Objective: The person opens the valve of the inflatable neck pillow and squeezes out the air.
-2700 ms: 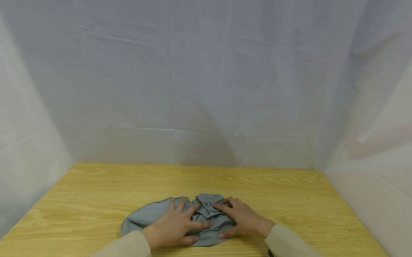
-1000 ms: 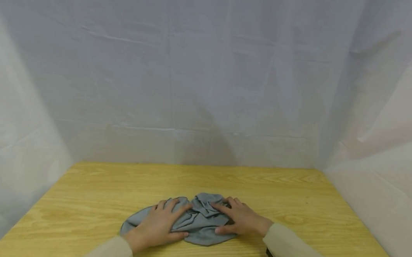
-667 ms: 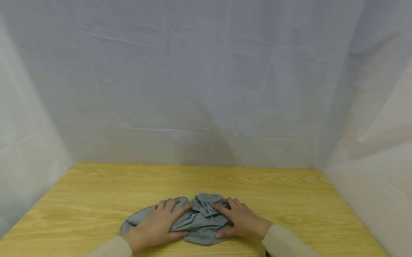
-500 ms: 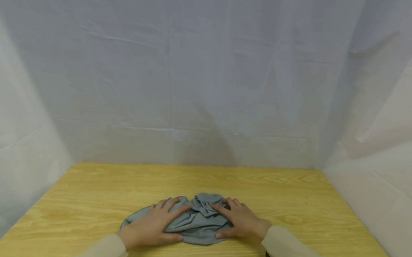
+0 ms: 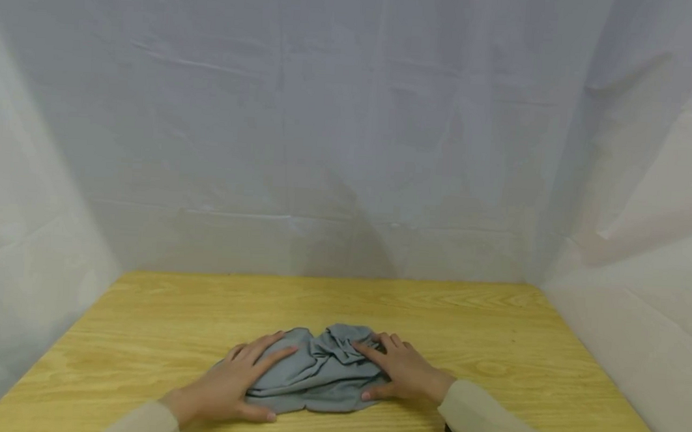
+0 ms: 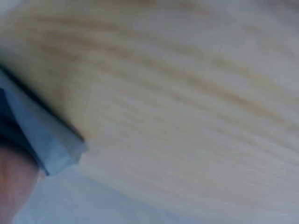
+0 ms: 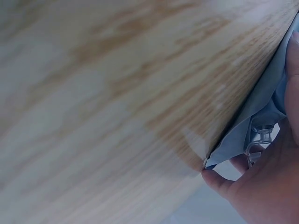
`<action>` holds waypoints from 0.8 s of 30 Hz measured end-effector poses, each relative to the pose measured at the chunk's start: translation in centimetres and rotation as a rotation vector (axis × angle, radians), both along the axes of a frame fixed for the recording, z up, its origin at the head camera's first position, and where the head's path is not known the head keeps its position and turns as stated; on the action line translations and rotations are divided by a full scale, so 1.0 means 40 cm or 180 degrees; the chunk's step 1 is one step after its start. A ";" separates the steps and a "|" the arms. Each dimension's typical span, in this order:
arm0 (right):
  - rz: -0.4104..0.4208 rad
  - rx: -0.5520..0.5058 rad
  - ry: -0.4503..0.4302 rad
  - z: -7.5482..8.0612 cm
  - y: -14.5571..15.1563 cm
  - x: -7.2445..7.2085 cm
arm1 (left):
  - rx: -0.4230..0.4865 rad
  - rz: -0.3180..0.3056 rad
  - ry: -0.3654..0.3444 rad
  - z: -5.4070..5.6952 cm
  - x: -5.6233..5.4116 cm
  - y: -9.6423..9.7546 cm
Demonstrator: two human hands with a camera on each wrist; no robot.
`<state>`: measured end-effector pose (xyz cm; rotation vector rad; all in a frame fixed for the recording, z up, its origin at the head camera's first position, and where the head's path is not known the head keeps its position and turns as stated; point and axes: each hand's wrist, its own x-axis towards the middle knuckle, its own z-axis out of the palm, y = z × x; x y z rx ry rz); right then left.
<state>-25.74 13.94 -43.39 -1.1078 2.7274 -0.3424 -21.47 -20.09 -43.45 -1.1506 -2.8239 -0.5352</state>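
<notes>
Head view: your left hand (image 5: 227,381) rests on the left of the grey cloth (image 5: 328,378), near side of the table (image 5: 464,320), your right hand (image 5: 404,370) on its right end; both lie loose, fingers spread, seemingly steadying it

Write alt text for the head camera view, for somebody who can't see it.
A left hand and a right hand, with beige sleeves, rest on opposite ends of a crumpled gray cloth on a wood-grain table. Pale sheeting hangs behind and at both sides.
</notes>
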 end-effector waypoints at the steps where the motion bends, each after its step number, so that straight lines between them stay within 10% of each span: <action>1: 0.0001 -0.0003 -0.0004 0.000 0.000 0.000 | 0.0030 0.0003 -0.0011 -0.003 0.001 -0.001; 24: -0.0078 -0.0020 -0.0024 0.004 -0.003 0.010 | -0.0201 0.0009 0.0411 -0.013 0.002 0.009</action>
